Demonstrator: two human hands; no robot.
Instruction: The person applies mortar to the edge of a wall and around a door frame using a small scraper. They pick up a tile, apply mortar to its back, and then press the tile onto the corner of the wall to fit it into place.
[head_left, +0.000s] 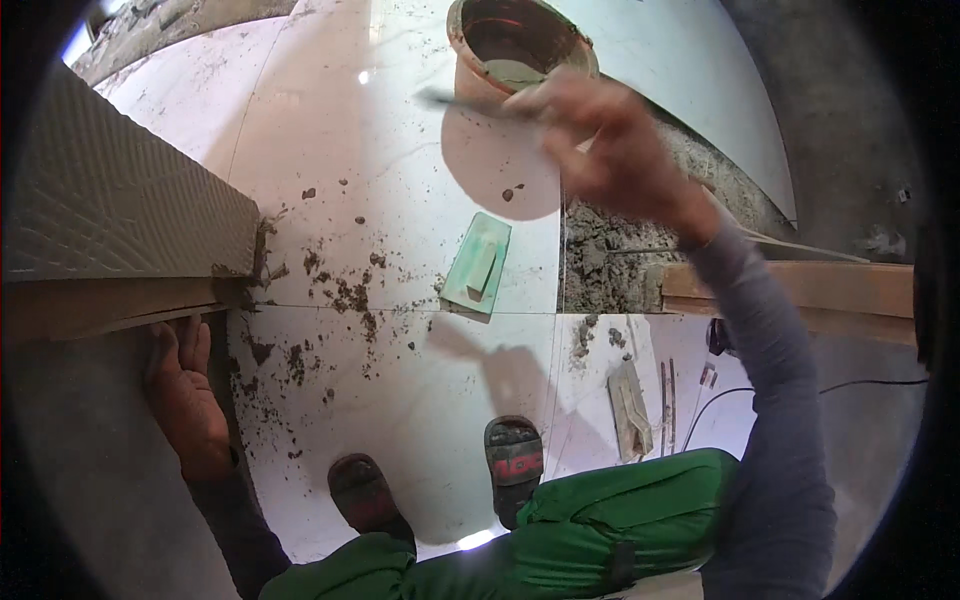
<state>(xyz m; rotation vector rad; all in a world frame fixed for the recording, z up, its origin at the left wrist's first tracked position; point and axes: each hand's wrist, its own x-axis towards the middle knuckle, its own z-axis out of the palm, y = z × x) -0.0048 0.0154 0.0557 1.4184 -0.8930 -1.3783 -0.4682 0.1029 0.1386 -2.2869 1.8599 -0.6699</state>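
Note:
My right hand [610,150] is raised near the bucket and closed around a thin, dark trowel-like tool [450,100], which points left and is smeared by motion. At the left, my left hand [190,395] has its fingers stretched out, with the tips against the edge of a wooden door frame [120,310]. Beyond that frame stands a wall [120,190] with ridged grey mortar on its face. An orange-brown bucket [470,75] with wet grey mix inside stands past my right hand. A green plastering float [480,262] lies handle up on the floor.
White tiles [400,200] cover the floor, with mortar crumbs [350,295] scattered on them. To the right, rough mortar [610,260] fills an untiled strip beside another wooden frame [790,295]. A mortar-stained float [630,410] and a black cable [720,395] lie near my right leg.

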